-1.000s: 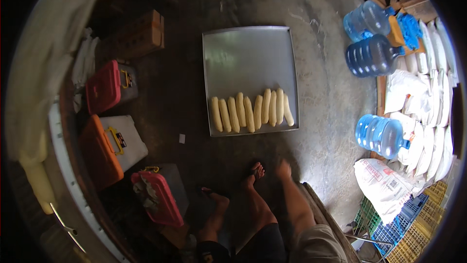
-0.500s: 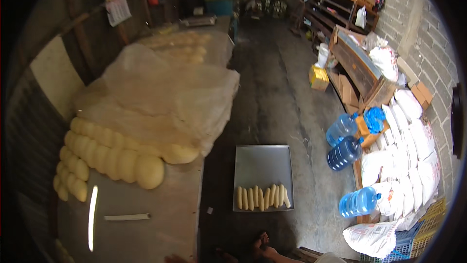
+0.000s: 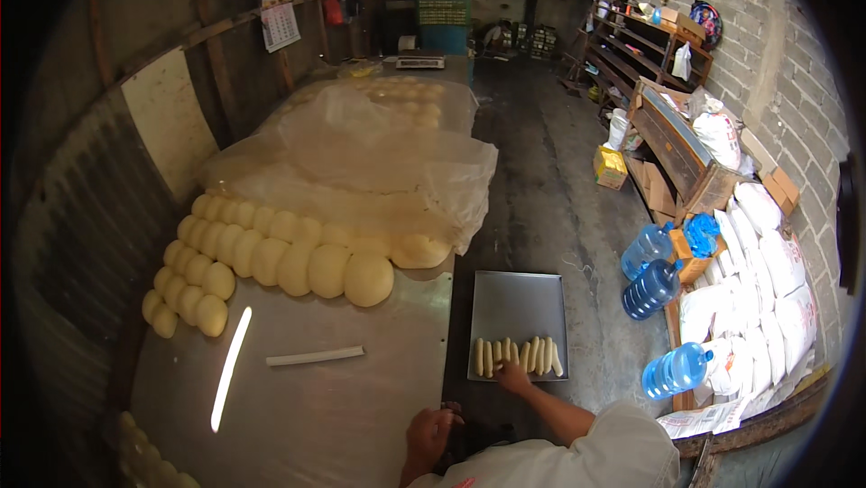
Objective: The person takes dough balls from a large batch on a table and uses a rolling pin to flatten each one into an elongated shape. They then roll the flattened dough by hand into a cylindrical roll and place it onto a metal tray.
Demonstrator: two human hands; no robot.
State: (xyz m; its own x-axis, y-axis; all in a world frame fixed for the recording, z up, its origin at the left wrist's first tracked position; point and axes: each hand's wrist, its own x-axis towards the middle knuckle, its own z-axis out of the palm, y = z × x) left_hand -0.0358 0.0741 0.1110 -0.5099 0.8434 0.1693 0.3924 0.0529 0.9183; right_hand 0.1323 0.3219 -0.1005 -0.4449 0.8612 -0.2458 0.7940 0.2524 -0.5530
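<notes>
My right hand (image 3: 513,378) reaches down to the near edge of a grey metal tray (image 3: 519,303). Its fingers close about one dough roll in a row of slim pale dough rolls (image 3: 541,355) lying side by side there; the fingertips are partly hidden. Beside the table's right edge is my left hand (image 3: 429,432), its fingers curled in. Whether it holds anything cannot be made out. On the metal-topped table (image 3: 325,416) lies a slender white rod (image 3: 316,356). Behind it sit rows of rounded dough pieces (image 3: 311,267), partly under a clear plastic sheet (image 3: 352,150).
Blue water jugs (image 3: 678,371) stand on the right beside stacked white sacks (image 3: 749,308). A wooden bench-like piece (image 3: 667,145) and a shelf rack (image 3: 622,46) line the right wall. More dough pieces (image 3: 149,452) show at the lower left. Dark floor (image 3: 541,190) runs between.
The view has shifted, so the table and tray appear farther right. My right forearm now extends over the tray's near edge, and my left hand has come fully into view by the table.
</notes>
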